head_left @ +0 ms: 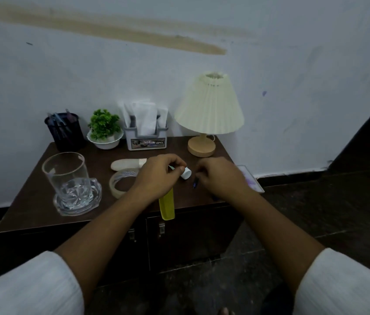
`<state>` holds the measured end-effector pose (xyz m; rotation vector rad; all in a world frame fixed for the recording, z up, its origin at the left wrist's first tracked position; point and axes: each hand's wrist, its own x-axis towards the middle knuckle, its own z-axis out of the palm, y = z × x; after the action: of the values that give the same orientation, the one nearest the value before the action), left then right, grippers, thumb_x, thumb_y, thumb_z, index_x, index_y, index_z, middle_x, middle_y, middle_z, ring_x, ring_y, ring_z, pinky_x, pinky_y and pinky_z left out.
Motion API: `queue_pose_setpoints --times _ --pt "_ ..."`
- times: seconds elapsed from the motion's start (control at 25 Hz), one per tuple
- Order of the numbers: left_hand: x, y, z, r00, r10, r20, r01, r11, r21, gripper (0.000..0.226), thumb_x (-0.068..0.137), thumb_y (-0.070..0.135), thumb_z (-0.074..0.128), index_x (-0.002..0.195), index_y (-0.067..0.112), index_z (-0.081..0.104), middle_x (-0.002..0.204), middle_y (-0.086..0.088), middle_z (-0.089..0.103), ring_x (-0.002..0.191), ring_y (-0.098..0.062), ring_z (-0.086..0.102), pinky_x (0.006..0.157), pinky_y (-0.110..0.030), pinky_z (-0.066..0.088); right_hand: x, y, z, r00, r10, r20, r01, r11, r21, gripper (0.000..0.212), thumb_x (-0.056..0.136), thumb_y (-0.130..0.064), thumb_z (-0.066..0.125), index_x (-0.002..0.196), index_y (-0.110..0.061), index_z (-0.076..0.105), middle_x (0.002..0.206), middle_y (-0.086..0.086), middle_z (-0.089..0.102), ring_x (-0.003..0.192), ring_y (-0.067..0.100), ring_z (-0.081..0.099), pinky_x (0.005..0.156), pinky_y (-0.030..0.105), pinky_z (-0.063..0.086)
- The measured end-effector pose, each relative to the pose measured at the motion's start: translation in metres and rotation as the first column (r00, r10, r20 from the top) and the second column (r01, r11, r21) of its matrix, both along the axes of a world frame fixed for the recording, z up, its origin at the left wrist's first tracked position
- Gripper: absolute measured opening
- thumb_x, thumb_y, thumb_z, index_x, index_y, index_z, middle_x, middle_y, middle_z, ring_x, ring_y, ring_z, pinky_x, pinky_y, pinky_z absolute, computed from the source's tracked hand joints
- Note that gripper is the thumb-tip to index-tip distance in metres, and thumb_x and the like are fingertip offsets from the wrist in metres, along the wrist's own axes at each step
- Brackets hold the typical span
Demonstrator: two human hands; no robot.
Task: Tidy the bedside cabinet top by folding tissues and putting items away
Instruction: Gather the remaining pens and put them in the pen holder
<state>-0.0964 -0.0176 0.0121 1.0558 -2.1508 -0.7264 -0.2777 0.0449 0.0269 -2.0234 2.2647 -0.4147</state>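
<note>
1: left hand, fingers curled, pinching white tube. 2: right hand, fingers curled round dark pen, just right of that tube.

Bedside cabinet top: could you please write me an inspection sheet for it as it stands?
surface: dark wooden cabinet top, crowded.
job's things: tissues upright in the tissue holder; tape roll, cream oblong item, yellow item overhanging the front edge.
clutter: glass mug on a glass dish, pen pot, plant, lamp.
hands: left hand pinches a white-capped tube; right hand curled over a dark pen, grip hidden.
cables: thin cord by the lamp base.
surroundings: stained white wall, dark floor.
</note>
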Motion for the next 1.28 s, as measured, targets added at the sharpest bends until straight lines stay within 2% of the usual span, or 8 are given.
queue_pose_setpoints --times 0.16,0.44,0.6,0.72,0.84,1.04,1.12,1.28 --pt "0.0 -0.012 -0.001 0.999 0.035 0.0 -0.035 0.999 -0.029 0.012 0.092 0.029 0.065 0.098 0.031 0.076 0.091 0.015 0.073 0.08 -0.005 0.063 0.071 -0.03 0.05 0.021 -0.021 -0.019 0.989 -0.005 -0.145 0.046 0.958 0.284 0.033 0.097 -0.026 0.06 0.129 -0.015 0.059 0.117 0.008 0.061 0.099 0.021 0.063 0.089 0.038 0.057" --pt "0.016 -0.024 0.002 0.998 0.021 -0.053 -0.02 1.0 0.015 0.015 0.096 0.028 0.063 0.102 0.027 0.076 0.103 0.012 0.074 0.093 -0.008 0.066 0.084 -0.041 0.056 0.031 -0.03 -0.024 0.986 -0.124 -0.112 0.144 0.97 0.194 0.035 0.095 -0.022 0.065 0.128 -0.014 0.058 0.114 0.008 0.064 0.101 0.023 0.063 0.088 0.039 0.056" --pt "0.023 -0.023 0.006 0.995 0.023 -0.097 -0.015 0.996 0.083 0.015 0.095 0.03 0.063 0.101 0.028 0.076 0.1 0.012 0.074 0.091 -0.01 0.067 0.086 -0.045 0.057 0.025 -0.024 -0.017 0.942 -0.283 0.181 0.239 0.943 0.232 0.021 0.09 -0.022 0.067 0.109 -0.014 0.059 0.097 0.007 0.068 0.081 0.02 0.069 0.069 0.036 0.06" --pt "0.031 -0.017 0.009 0.992 0.041 -0.122 -0.028 0.994 0.106 0.014 0.093 0.033 0.064 0.099 0.03 0.076 0.095 0.008 0.075 0.082 -0.016 0.069 0.08 -0.047 0.059 0.024 -0.011 0.001 0.76 -0.374 0.532 0.29 0.927 0.237 0.011 0.091 -0.019 0.065 0.098 -0.012 0.062 0.075 0.01 0.073 0.062 0.026 0.073 0.05 0.03 0.054" --pt "0.037 -0.011 0.016 0.987 0.041 -0.158 -0.001 0.969 0.247 0.015 0.096 0.036 0.065 0.097 0.025 0.076 0.092 0.0 0.076 0.077 -0.016 0.072 0.077 -0.044 0.062 0.034 0.002 0.017 0.589 -0.175 0.789 0.222 0.974 0.05 0.019 0.089 -0.012 0.068 0.104 -0.016 0.058 0.081 0.012 0.072 0.052 0.021 0.067 0.045 0.027 0.048" --pt "0.052 -0.002 0.036 0.901 0.138 -0.411 0.074 0.885 0.46 0.024 0.095 0.028 0.07 0.089 0.005 0.073 0.075 -0.011 0.069 0.063 -0.014 0.064 0.054 -0.027 0.052 0.076 -0.003 0.023 0.615 0.184 0.766 -0.048 0.979 -0.197 0.015 0.091 -0.008 0.069 0.104 -0.013 0.063 0.086 0.014 0.07 0.054 0.018 0.06 0.046 0.027 0.047" --pt "0.066 -0.004 0.043 0.886 0.183 -0.425 -0.013 0.928 0.372 0.016 0.095 0.025 0.07 0.094 0.01 0.076 0.077 -0.015 0.072 0.066 -0.016 0.066 0.055 -0.027 0.054 0.086 -0.012 0.03 0.621 0.257 0.74 -0.103 0.963 -0.248 0.01 0.093 -0.012 0.069 0.102 -0.012 0.066 0.088 0.012 0.07 0.059 0.021 0.064 0.049 0.031 0.051" --pt "0.104 -0.014 0.058 0.907 0.247 -0.341 -0.265 0.964 -0.006 0.02 0.096 0.031 0.066 0.113 0.026 0.077 0.082 0.009 0.074 0.075 -0.004 0.068 0.067 -0.031 0.057 0.111 -0.048 0.076 0.54 0.424 0.727 -0.108 0.892 -0.439 0.021 0.095 -0.022 0.07 0.113 -0.01 0.066 0.09 0.01 0.069 0.066 0.016 0.068 0.053 0.025 0.051"
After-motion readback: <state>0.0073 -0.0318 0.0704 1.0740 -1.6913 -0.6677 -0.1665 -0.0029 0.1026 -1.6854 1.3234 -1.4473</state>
